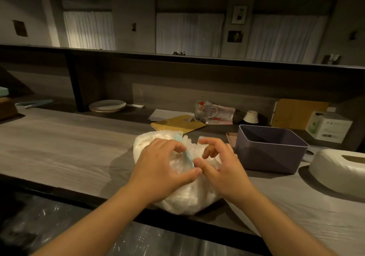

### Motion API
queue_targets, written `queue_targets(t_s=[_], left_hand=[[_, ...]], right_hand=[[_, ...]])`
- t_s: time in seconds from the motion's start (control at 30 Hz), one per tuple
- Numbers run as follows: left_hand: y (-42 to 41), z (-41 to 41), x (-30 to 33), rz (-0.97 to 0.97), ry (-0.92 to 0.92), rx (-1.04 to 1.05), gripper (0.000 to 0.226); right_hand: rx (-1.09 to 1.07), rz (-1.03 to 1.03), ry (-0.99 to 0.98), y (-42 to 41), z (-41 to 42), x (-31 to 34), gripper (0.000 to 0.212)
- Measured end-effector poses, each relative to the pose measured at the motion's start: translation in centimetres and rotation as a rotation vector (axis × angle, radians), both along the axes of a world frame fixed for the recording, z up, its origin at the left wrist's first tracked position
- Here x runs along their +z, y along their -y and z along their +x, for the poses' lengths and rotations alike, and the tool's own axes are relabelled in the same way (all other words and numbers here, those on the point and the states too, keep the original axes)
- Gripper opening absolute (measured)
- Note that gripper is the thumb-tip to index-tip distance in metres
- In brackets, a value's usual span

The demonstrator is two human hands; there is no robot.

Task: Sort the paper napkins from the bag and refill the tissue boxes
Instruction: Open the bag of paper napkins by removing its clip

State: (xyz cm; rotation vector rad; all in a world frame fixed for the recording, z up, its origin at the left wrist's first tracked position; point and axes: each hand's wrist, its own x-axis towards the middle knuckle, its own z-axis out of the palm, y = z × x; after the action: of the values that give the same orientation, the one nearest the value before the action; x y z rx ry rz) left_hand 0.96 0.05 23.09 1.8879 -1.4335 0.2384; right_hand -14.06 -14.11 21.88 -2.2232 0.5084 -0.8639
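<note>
hands at work on a counter: the left hand and right hand, thumbs touching, pinch the knotted top of a translucent bag of white paper napkins; an empty purple box stands at three o'clock, a white tissue-box cover beyond it.

Bag on counter, bin right, plates behind-left.

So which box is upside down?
The white tissue box at the far right: it lies dome-up with its slot on top. The purple box beside it stands open and empty.
</note>
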Motion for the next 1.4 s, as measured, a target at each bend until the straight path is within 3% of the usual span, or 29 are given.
queue_targets(t_s=[0.07,0.17,0.5,0.7,1.27,1.4], left_hand=[[-0.2,0.2,0.2,0.002,-0.117,-0.023,0.056],[-0.1,0.7,0.1,0.010,-0.146,-0.015,0.059],[0.1,1.2,2.1,0.279,0.008,0.020,0.073],[-0.3,1.9,3.4,0.416,0.044,-0.076,0.059],[0.7,4.3,4.0,0.547,0.099,-0.226,0.057],[0.9,4.8,4.0,0.518,0.059,-0.260,0.039]], right_hand=[[0.011,-0.106,-0.011,-0.3,0.1,0.2,0.026],[0.046,-0.138,-0.001,-0.5,0.2,0.2,0.027],[0.088,-0.148,-0.157,-0.5,0.2,1.2,0.045],[0.117,-0.199,-0.260,-0.4,0.4,1.9,0.054],[0.227,-0.113,-0.394,0.1,1.2,3.3,0.063],[0.297,-0.099,-0.427,0.3,0.8,3.5,0.072]])
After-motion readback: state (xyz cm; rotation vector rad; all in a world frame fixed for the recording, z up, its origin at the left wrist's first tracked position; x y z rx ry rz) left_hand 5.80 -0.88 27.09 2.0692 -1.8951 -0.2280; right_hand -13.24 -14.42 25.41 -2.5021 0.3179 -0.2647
